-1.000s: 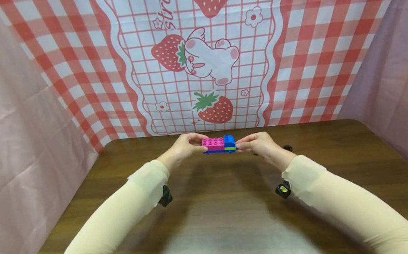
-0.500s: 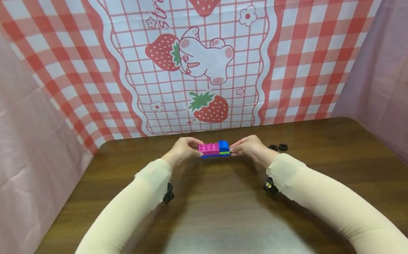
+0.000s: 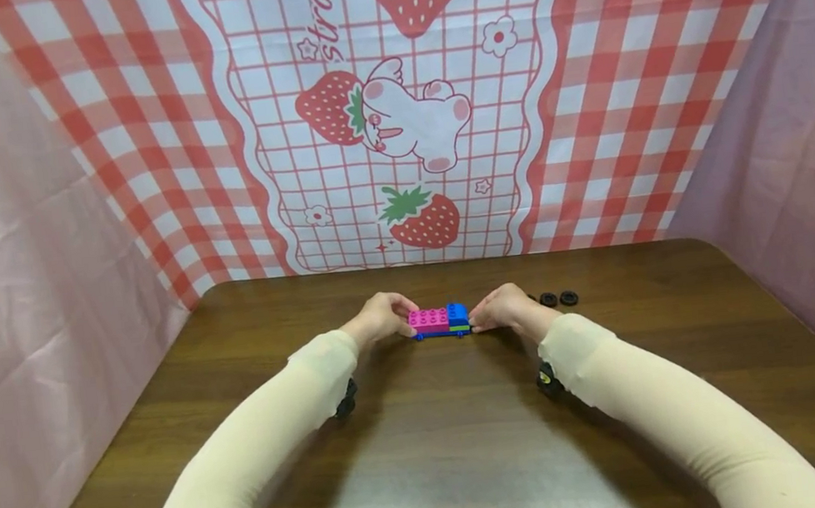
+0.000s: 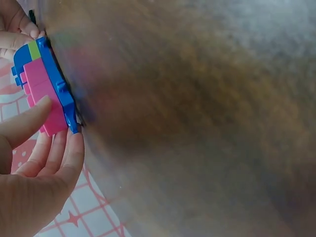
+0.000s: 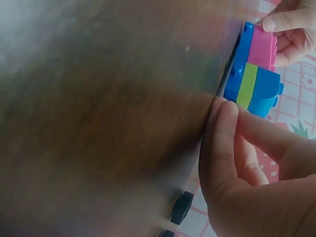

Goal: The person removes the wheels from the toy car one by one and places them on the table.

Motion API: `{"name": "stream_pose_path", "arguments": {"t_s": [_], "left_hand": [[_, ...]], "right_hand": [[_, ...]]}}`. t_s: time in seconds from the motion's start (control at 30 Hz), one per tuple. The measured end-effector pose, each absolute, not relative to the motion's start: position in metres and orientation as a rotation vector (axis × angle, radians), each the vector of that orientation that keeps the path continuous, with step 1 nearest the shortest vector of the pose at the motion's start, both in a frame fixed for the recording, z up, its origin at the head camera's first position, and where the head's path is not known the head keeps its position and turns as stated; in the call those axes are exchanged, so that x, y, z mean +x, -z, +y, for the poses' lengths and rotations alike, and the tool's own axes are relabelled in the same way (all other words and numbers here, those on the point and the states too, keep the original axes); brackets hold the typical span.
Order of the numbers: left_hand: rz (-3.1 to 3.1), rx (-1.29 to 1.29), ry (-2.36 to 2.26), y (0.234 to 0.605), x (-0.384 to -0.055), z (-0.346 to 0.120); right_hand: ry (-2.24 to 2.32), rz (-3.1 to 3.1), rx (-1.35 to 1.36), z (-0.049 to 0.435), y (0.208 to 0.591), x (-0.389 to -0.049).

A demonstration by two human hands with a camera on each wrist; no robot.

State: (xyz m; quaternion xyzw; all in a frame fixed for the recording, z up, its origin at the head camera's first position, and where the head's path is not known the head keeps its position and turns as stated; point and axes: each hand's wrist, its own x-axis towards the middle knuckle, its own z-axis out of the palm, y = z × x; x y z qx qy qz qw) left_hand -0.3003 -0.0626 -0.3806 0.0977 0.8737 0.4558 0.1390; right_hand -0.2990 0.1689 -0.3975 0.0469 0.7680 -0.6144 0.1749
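A building-block toy truck (image 3: 430, 321) stands at the back middle of the table, with pink bricks (image 4: 42, 84), a blue cab (image 5: 264, 91) over a lime strip, and a blue base. Small blue pegs stick out low along its near side. My left hand (image 3: 382, 317) grips the pink rear end, thumb on the near side and fingers round the end. At the cab end, my right hand (image 3: 507, 307) pinches the front of the base between thumb and fingertips. The truck's far side is hidden in the head view.
Black toy wheels (image 3: 569, 298) lie right of my right hand, one partly hidden by it; a wheel (image 5: 181, 207) also shows in the right wrist view. A strawberry-print cloth (image 3: 422, 118) hangs behind the table (image 3: 426, 419), with pink curtains at both sides.
Both hands have brought the truck down and nearer to me, onto the tabletop. The wheels behind my right wrist have come more into view.
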Motion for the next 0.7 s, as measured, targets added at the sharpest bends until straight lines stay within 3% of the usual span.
{"name": "stream_pose_path", "arguments": {"t_s": [0.7], "left_hand": [[2.46, 0.326, -1.297, 0.386, -0.3009, -0.0698]], "right_hand": [[1.705, 2.176, 0.11, 0.1733, 0.3896, -0.2908]]}}
